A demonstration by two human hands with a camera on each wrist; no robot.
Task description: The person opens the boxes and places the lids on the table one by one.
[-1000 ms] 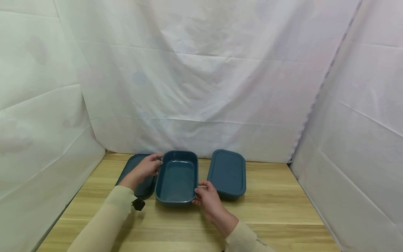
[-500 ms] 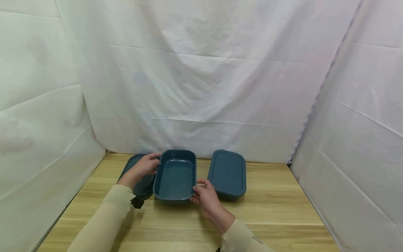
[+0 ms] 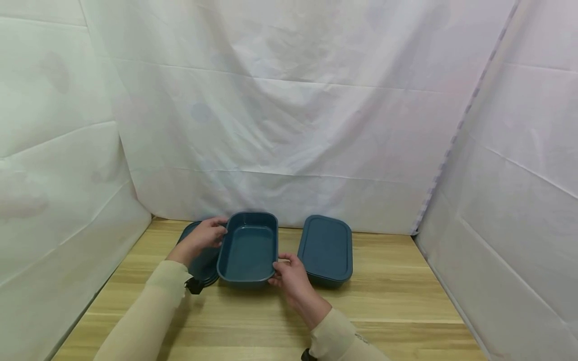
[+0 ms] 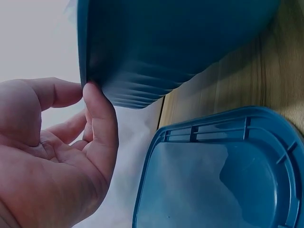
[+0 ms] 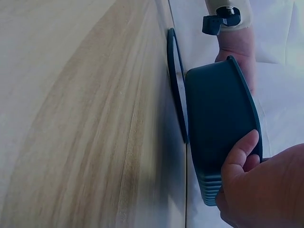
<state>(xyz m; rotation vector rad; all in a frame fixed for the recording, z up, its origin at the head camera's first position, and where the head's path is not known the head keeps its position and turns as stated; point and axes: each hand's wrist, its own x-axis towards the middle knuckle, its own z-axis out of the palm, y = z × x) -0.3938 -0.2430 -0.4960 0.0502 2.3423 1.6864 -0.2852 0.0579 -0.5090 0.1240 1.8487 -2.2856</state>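
An open blue-green rectangular food container [image 3: 249, 255] is held between both hands, a little above the table, its inside facing up. My left hand [image 3: 200, 240] pinches the rim on its left side, thumb and fingers meeting at the edge in the left wrist view. Near the front right corner, my right hand [image 3: 295, 283] grips the rim with thumb and fingers. Beneath the left hand lies a matching lid [image 4: 190, 175], its ribbed edge facing up on the table; in the head view the left hand and the container cover part of it.
A second container with its lid on [image 3: 326, 248] stands right of the right hand. The wooden table [image 3: 397, 301] meets a white cloth backdrop [image 3: 289, 125] behind, with cloth walls on both sides.
Both hands have carried the container slightly left and toward the back, so it covers more of the lid's right side. The lidded container has stayed in place.
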